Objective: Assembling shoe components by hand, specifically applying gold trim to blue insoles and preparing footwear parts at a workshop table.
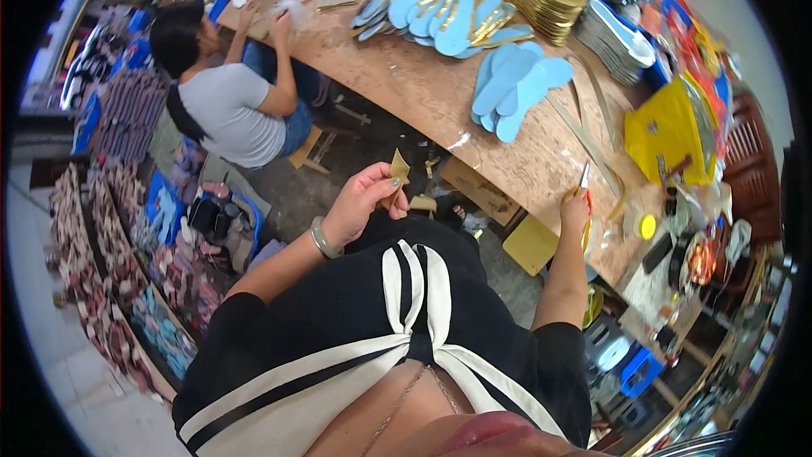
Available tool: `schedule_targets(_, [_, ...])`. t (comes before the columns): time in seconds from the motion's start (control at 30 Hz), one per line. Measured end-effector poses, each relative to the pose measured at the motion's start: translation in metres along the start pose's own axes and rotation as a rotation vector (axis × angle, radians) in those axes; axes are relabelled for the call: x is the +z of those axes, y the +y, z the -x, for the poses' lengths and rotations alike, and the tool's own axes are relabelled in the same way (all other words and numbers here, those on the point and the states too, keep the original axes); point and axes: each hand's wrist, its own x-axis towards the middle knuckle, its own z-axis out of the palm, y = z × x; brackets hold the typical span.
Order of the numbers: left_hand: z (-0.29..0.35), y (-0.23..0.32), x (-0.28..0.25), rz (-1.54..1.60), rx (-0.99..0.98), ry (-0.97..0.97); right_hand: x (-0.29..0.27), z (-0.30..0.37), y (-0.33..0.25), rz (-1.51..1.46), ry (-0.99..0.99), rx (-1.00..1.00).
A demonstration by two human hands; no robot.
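Observation:
My left hand is raised in front of my body, its fingers and thumb closed on a small gold-tan strip of material. The strip's upper end sticks out above the fingertips. At the table's near right edge, my right hand grips a pair of scissors by the orange-red handles, blades pointing away from me. Long thin tan strips lie on the wooden tabletop just beyond the scissors. Light-blue sole-shaped pieces are heaped further off, some others with gold bands.
Stacked gold-edged insoles, grey soles and a yellow bag stand at the far right. A yellow-lidded jar is near the right edge. Another person works at the table's left end. Shoe-part racks line the left.

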Motion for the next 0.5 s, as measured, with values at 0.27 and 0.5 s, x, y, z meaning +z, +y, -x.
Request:
schedule_targets(0.27, [-0.009, -0.003, -0.004, 0.013, 0.059, 0.157, -0.001, -0.012, -0.013, 0.21, 0.076, 0.076])
schedule_targets(0.5, [0.008, 0.002, -0.036, -0.901, 0.65, 0.354, 0.003, -0.011, -0.018, 0.062, -0.014, 0.27])
